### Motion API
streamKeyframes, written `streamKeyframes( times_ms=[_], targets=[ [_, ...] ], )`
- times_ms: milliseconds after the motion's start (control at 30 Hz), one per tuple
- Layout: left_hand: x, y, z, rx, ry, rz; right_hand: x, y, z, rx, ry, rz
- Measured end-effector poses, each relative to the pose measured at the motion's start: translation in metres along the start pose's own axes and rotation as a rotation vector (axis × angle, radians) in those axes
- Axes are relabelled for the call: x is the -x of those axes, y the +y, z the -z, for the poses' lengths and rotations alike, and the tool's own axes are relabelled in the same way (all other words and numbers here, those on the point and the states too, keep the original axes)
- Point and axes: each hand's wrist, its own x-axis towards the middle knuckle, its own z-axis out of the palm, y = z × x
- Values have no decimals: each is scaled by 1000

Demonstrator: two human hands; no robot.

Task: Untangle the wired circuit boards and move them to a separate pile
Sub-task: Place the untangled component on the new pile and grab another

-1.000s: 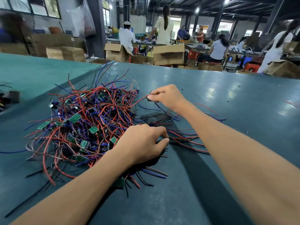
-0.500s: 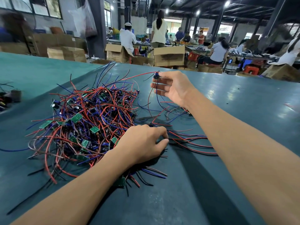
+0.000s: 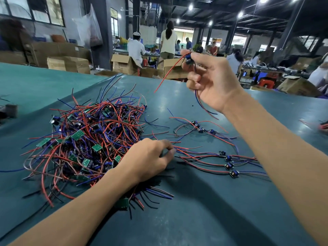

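While I have the left hand (image 3: pixel 149 160) lying on the near right edge of the tangled pile (image 3: pixel 88 139), its fingers curled around a few of that pile's wires, the right hand (image 3: pixel 211 80) is up in the air, above and to the right of the pile. It pinches one wired board (image 3: pixel 188 59) between thumb and fingertips. A red wire (image 3: pixel 166 77) hangs from that board back toward the pile, and more wire trails below the palm. Right of the pile, on the teal tabletop (image 3: pixel 195 219), I see four separated boards (image 3: pixel 229 166) lying in a row with their wires stretched out. A looser group of three (image 3: pixel 201 129) sits just beyond them. Past the pile, cardboard boxes (image 3: pixel 122 63) stand open.
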Motion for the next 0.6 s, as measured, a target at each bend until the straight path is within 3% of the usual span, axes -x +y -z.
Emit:
streamKeyframes(
  times_ms=[167,400,600],
  targets=[
    [-1,12,14,299,245,-136,56,12,5,39,-75,-44],
    [2,24,19,420,203,-159,116,76,19,55,-123,-195],
    [3,27,15,608,151,-60,136,97,14,165,-163,-152]
  ],
)
